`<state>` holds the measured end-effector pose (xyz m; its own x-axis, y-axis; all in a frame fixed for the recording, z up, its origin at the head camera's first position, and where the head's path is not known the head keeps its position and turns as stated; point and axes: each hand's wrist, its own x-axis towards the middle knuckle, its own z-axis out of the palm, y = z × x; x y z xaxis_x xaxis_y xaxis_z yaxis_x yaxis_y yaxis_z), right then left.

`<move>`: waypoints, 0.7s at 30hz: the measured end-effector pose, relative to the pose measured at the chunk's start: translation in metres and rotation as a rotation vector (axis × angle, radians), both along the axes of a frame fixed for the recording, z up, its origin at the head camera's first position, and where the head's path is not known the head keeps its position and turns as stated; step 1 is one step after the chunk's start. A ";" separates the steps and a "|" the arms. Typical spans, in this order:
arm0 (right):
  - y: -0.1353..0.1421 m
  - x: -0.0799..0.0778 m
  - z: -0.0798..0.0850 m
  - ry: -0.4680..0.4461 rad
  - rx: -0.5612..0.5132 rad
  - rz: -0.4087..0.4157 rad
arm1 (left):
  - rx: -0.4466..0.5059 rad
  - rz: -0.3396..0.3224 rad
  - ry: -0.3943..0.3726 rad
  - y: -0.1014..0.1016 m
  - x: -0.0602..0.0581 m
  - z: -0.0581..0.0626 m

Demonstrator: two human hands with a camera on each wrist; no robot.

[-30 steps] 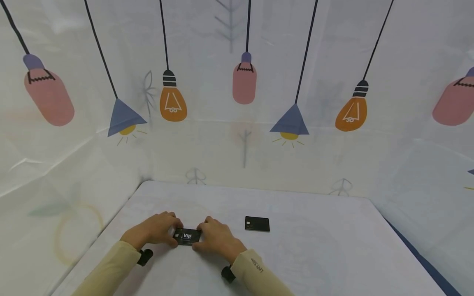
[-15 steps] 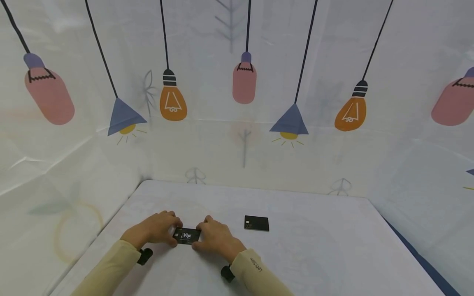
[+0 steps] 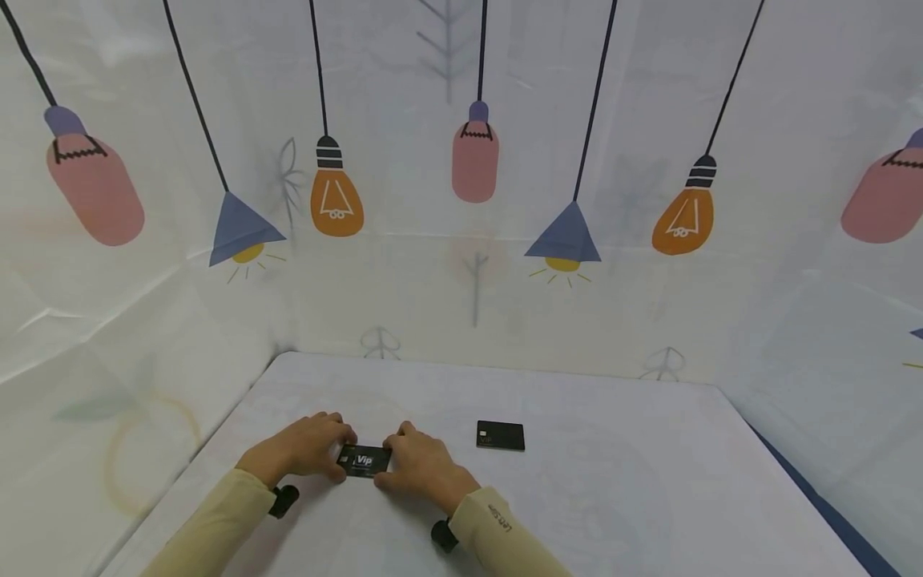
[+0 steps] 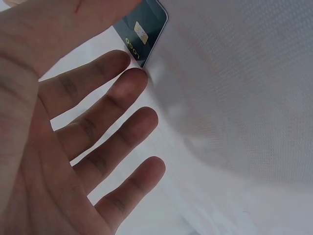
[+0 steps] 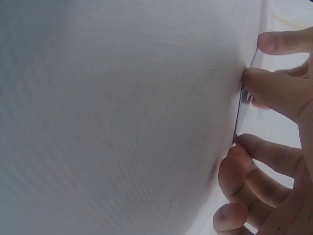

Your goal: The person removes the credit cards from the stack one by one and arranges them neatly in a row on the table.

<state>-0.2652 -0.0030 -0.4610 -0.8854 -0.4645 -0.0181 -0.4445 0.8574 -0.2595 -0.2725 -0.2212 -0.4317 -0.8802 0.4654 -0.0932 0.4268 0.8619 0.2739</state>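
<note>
A black card with white "Vip" lettering and a chip (image 3: 364, 461) lies flat on the white tabletop, between my two hands in the head view. My left hand (image 3: 306, 449) holds its left end between thumb and index finger. The left wrist view catches one corner of the card (image 4: 142, 34) by the fingertips, the other fingers spread beside it. At the opposite end, my right hand (image 3: 425, 467) pinches the card across its short side. From the right wrist, the card (image 5: 238, 115) appears edge-on between thumb and index finger, against the cloth.
Another black card (image 3: 501, 436) with a chip and faint "VIP" lettering lies to the right of my hands. The white-covered table (image 3: 649, 481) extends right and back to a pale curtain (image 3: 404, 288) printed with lamps and bulbs.
</note>
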 end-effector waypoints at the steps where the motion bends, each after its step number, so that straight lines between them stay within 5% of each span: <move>1: 0.000 0.000 0.000 0.004 0.002 0.001 | 0.000 -0.001 0.002 0.000 0.000 0.000; 5: 0.004 0.000 0.002 0.027 0.005 0.005 | -0.002 -0.025 0.057 0.003 0.000 -0.001; 13: 0.023 0.001 0.014 0.071 -0.051 0.004 | 0.020 -0.121 0.311 0.015 -0.002 -0.003; 21: 0.049 -0.001 0.022 0.050 -0.132 -0.032 | 0.042 -0.099 0.352 0.032 -0.004 0.000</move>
